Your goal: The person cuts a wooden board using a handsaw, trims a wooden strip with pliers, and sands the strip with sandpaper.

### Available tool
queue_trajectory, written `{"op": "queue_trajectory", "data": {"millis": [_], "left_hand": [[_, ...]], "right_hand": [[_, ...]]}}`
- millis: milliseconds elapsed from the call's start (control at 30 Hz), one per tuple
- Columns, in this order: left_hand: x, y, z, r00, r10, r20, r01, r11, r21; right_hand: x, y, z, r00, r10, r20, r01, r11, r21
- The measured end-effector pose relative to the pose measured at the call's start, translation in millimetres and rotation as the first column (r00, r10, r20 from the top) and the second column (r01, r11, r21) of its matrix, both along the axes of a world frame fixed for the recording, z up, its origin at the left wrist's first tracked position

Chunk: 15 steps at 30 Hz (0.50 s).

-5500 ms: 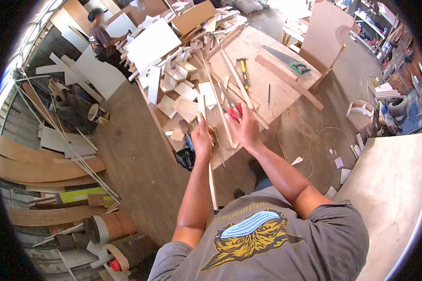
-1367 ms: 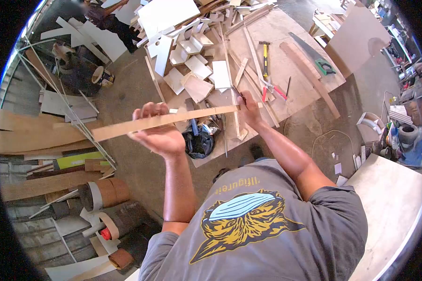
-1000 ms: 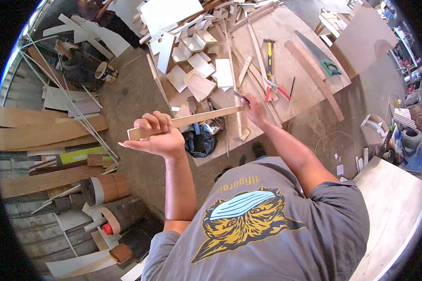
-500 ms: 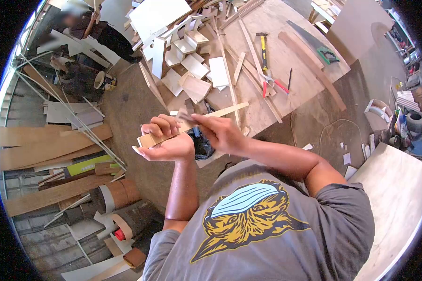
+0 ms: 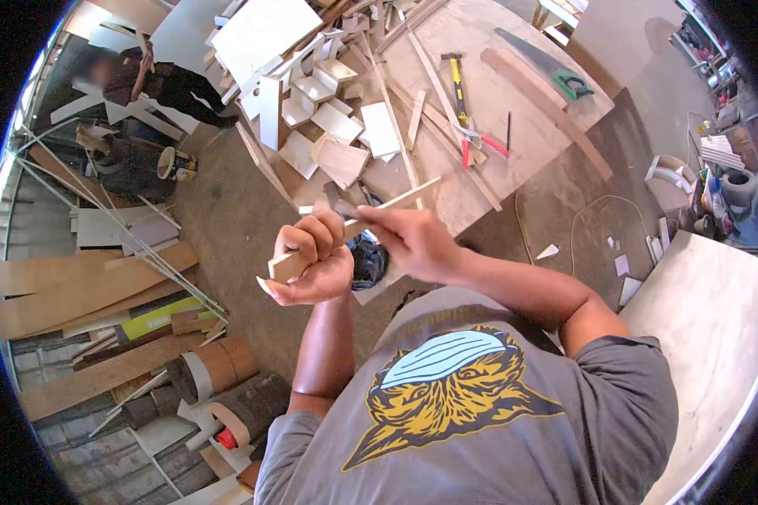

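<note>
My left hand (image 5: 316, 257) is wrapped round one end of a thin wooden strip (image 5: 408, 195), whose far end points over the table edge. Close beside it, my right hand (image 5: 413, 240) is closed on a small dark flat tool (image 5: 338, 202) that lies against the strip; its exact kind is unclear. Beyond my hands on the wooden table (image 5: 480, 109) lie red-handled pliers (image 5: 483, 145), a yellow-and-black hammer (image 5: 456, 84) and a dark pencil-like rod (image 5: 508, 132). A black plastic bag (image 5: 368, 263) is partly hidden below my right hand.
Wood offcuts (image 5: 339, 160) are heaped on the table's left side. A green-handled saw (image 5: 571, 82) and a long plank (image 5: 556, 118) lie at its right. Another person (image 5: 156, 80) stands at the upper left. Rolls (image 5: 215, 370) and boards line the left; a large panel (image 5: 707, 328) is at right.
My right hand has let go of the pliers, now on the table, and holds the dark tool, which has come leftward to the strip. My left hand's fingers have closed more round the strip.
</note>
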<state>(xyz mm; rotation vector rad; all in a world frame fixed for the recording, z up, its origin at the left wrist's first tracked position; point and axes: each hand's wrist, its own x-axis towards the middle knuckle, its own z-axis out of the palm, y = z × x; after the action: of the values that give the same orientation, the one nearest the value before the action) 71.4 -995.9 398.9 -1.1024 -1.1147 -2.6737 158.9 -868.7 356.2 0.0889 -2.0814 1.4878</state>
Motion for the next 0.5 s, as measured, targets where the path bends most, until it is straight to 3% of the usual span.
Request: {"op": "queue_trajectory", "data": {"millis": [33,133,167,233,300,400,433,500], "left_hand": [[2,-2,1,0.999,-0.051,0.004,0.051,0.999,-0.013],[0,-8,2,0.985,-0.170,-0.024,0.169,0.985,-0.028],[-3,-10,0,0.982,-0.188,-0.016,0.188,0.982,-0.005],[-5,-9,0,0.982,-0.188,-0.035,0.188,0.982,-0.006],[-3,-12,0,0.980,-0.195,-0.041,0.194,0.981,-0.019],[-8,-9,2,0.980,-0.194,-0.053,0.194,0.981,-0.002],[-11,-11,1,0.984,-0.170,-0.049,0.171,0.985,0.013],[-12,-15,-5,0.994,-0.110,-0.029,0.111,0.993,0.027]], "right_hand": [[1,-8,7,0.992,-0.023,-0.125,0.019,0.999,-0.037],[-3,22,-22,0.899,-0.057,0.434,-0.018,0.986,0.167],[-5,28,-35,0.870,-0.022,0.492,-0.028,0.995,0.093],[7,7,-8,0.987,-0.013,0.161,0.010,1.000,0.024],[12,-19,0,0.995,-0.040,-0.089,0.037,0.999,-0.031],[-2,6,-60,0.943,-0.137,0.304,0.114,0.989,0.091],[-12,17,-97,0.911,-0.216,0.350,0.166,0.972,0.167],[-3,13,-62,0.945,-0.114,0.305,0.098,0.993,0.068]]}}
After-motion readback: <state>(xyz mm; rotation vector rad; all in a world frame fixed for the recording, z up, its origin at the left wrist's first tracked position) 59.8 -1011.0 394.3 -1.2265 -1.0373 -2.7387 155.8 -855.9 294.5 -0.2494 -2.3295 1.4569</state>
